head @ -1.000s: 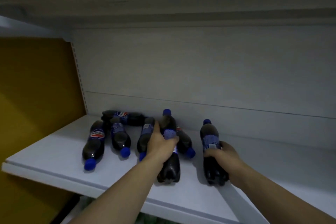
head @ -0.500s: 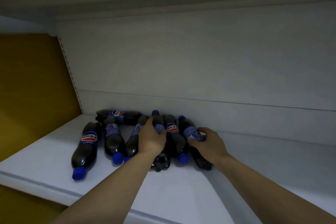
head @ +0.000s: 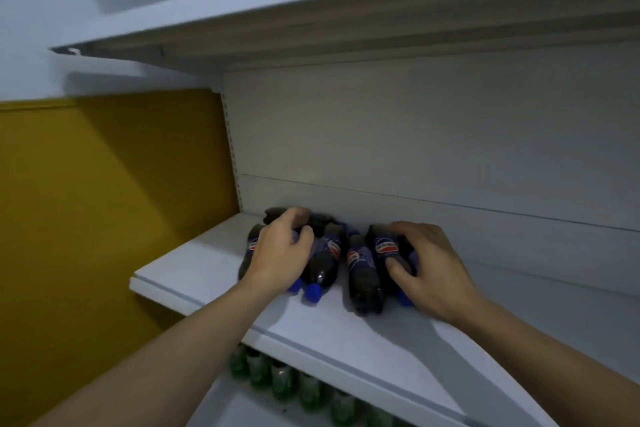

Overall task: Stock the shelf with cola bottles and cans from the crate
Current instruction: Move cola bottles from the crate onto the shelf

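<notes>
Several cola bottles [head: 325, 260] lie on their sides in a tight cluster at the back left of the white shelf [head: 207, 274], close to the rear panel [head: 415, 156]. Some point their blue caps toward the front edge. The left hand [head: 280, 253] lies over the left bottles, fingers curled round a dark bottle at the back. The right hand [head: 429, 267] covers the rightmost bottle [head: 386, 248], fingers bent over its top and thumb pressed against its side. Another bottle [head: 362, 274] lies between the hands, base toward the front. Green bottles [head: 284, 381] stand in a row on the level below. A yellow wall [head: 104, 218] is to the left.
</notes>
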